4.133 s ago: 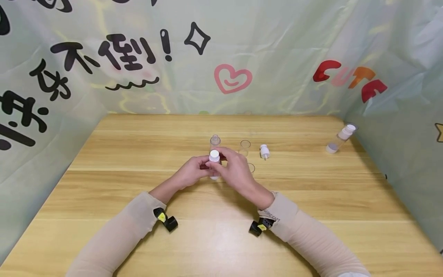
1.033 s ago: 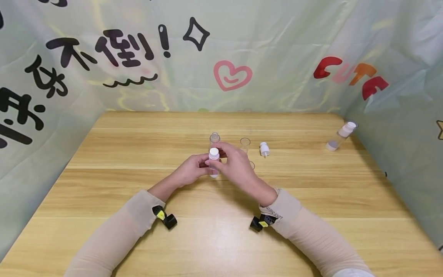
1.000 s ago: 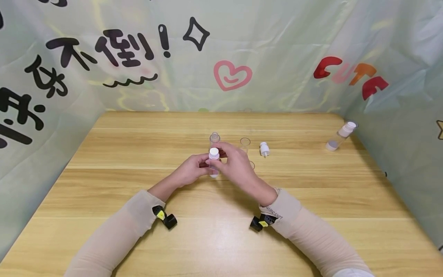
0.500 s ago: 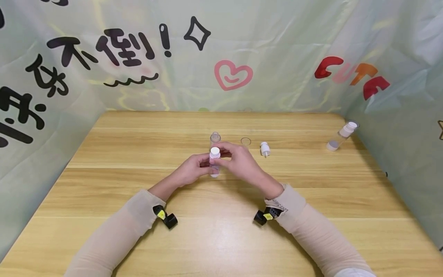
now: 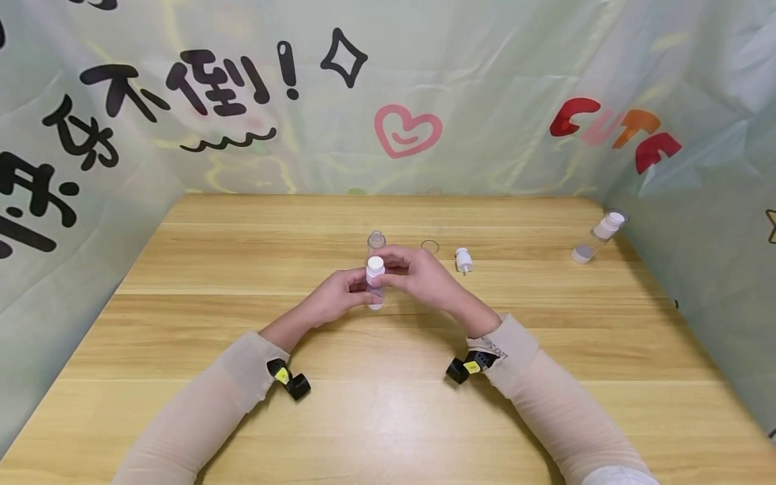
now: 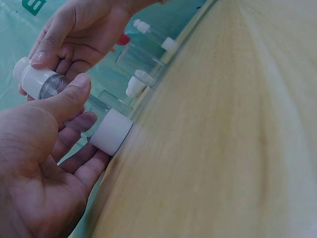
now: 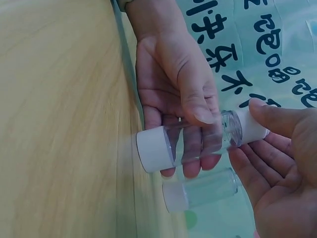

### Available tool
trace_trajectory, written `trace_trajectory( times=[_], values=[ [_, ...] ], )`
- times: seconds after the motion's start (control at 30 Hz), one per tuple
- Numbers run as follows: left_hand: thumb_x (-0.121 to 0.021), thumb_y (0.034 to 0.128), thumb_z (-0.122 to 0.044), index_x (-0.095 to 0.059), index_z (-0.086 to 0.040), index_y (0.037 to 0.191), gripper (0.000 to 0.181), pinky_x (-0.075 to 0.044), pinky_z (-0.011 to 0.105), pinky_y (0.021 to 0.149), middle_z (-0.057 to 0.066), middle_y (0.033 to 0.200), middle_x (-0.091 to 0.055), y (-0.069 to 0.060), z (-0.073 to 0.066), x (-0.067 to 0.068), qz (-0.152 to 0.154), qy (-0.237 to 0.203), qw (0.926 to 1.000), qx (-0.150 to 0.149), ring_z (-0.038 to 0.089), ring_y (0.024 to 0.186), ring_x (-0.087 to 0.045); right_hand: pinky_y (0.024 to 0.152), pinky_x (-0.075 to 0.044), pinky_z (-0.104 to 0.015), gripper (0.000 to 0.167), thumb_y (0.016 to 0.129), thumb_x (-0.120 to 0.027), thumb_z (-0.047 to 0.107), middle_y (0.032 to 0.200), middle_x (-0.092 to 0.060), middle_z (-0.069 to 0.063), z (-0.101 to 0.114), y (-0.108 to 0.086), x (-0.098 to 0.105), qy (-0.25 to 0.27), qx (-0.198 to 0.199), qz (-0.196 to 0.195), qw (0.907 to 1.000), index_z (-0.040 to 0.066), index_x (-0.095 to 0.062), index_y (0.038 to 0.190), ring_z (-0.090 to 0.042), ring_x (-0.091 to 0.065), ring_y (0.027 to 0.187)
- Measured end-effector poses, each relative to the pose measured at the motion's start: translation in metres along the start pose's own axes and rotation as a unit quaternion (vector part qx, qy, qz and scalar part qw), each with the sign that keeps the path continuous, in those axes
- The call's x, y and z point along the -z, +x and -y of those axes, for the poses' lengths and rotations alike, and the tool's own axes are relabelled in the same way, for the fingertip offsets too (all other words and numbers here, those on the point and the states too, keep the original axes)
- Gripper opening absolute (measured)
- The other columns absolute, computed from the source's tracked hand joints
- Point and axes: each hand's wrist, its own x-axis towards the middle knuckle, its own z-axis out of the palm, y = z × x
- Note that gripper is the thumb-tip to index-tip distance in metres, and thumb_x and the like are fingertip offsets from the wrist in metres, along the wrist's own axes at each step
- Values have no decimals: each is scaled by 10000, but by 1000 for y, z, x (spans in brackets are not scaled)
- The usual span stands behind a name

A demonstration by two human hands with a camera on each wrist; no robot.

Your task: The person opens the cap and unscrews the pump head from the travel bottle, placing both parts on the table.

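The clear pump bottle (image 7: pixel 195 141) stands upright, or nearly so, between the two hands, its white base (image 7: pixel 156 148) at the wooden surface (image 5: pixel 376 411); whether the base bears fully on the wood is hard to tell. The left hand (image 5: pixel 330 296) comes to the bottle from its left and grasps the transparent body, thumb on one side and fingers curled round the other. The right hand (image 5: pixel 427 279) reaches it from its right, pinching the white pump collar (image 6: pixel 38 83) at its top.

Just beyond the bottle is a second clear bottle (image 5: pixel 376 250), with a white base of its own and no pump showing on it. Beyond and to the right of the bottle is a clear cylinder (image 5: pixel 430 246), and farther right of it lies a loose white pump head (image 5: pixel 463 261), its thin stem pointing toward the person. Well apart, at the far right of the bottle, is a complete pump bottle (image 5: pixel 597 237) with a white top and white base.

The held bottle looks like stiff plastic and seems to contain nothing, so it is probably light and easily tipped. Its smooth, round wall may slip or spin under twisting; a firm wrap low on the body, near the base, should steady it, with fingertips on the collar's sides giving the best turning hold.
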Motion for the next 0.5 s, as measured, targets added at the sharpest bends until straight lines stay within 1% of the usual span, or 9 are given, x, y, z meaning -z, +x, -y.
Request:
trace_trajectory(
  times=[0.17, 0.3, 0.5],
  values=[
    [-741, 889, -160, -639, -52, 1240, 381, -541, 313, 894, 99, 1158, -684, 0, -1, 0, -22, 48, 10000, -11, 195, 1036, -648, 873, -550, -292, 350, 881, -728, 67, 1100, -704, -67, -2, 1, 5, 156, 22, 235, 9996, 16, -656, 1221, -182, -658, 1040],
    [-743, 887, -171, -640, -56, 1238, 383, -540, 317, 897, 92, 1171, -680, 0, 0, 0, -37, 90, 10000, 14, 194, 1037, -644, 872, -554, -299, 377, 894, -705, 41, 1136, -697, -87, -6, 2, 9, 300, 34, 469, 9984, -4, -633, 1261, -200, -654, 1062],
    [-739, 889, -175, -646, -61, 1227, 369, -545, 316, 886, 75, 1149, -688, -1, 0, 0, -61, 115, 9999, 50, 189, 1027, -647, 889, -547, -307, 398, 903, -695, 49, 1196, -673, -116, -7, 3, 11, 278, 3, 602, 9978, -6, -614, 1289, -228, -641, 1095]
  ],
)
